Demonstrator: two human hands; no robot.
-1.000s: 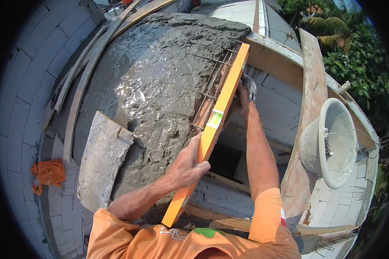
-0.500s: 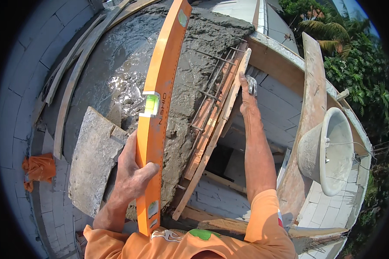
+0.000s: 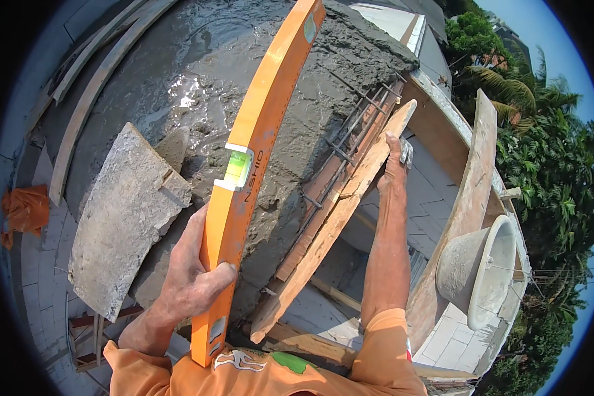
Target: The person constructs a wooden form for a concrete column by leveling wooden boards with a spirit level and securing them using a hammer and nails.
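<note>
My left hand [image 3: 190, 277] is wrapped round the lower part of a long orange spirit level [image 3: 261, 99]. The level slants up and away over wet grey concrete [image 3: 211, 105], with a yellow-green vial midway along it. On the right, my right arm reaches out, and my right hand [image 3: 395, 162] is closed at the upper part of a narrow wooden board [image 3: 333, 237]. Its fingers are partly hidden, and something shiny grey by them cannot be made out. The board runs along the concrete's edge, beside thin reinforcing bars [image 3: 340, 152].
A rough, cement-crusted panel [image 3: 122, 218] lies left of my left hand. Long planks [image 3: 99, 92] border the concrete at far left, near an orange cloth [image 3: 26, 211]. A grey bucket [image 3: 465, 270] stands by a broad plank [image 3: 465, 191] at right. Below the board is an opening [image 3: 346, 264].
My view has shifted and turned. The wooden board shows a broader face and stands slightly farther from the bars, with my right hand still at it. My left hand keeps its grip on the level.
</note>
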